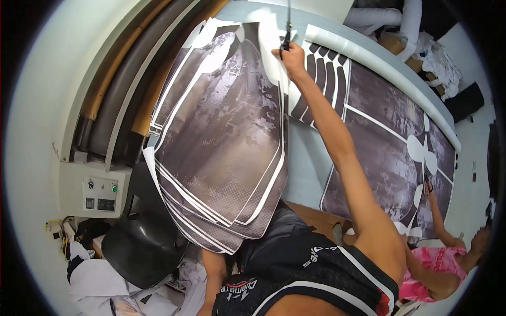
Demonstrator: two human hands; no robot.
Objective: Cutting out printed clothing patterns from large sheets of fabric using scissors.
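At the top centre my right hand (290, 58) is closed round the black handles of a pair of scissors (286, 41), blades upward, beside a curled white strip of paper (268, 37). A stack of large printed dark grey-brown sheets (221, 131) with white borders lies on the pale blue table (308, 168) and hangs over its near edge, above my lap. My left forearm (213, 268) disappears under the lower edge of this stack; that hand and its fingers are hidden.
A co-worker (432, 268) at the right holds scissors over other printed sheets (369, 142). A white roll (379, 66) lies along the far side. Long rollers (110, 100) and a control box (97, 192) stand left, above a black chair (139, 242) and heaped white fabric (100, 279).
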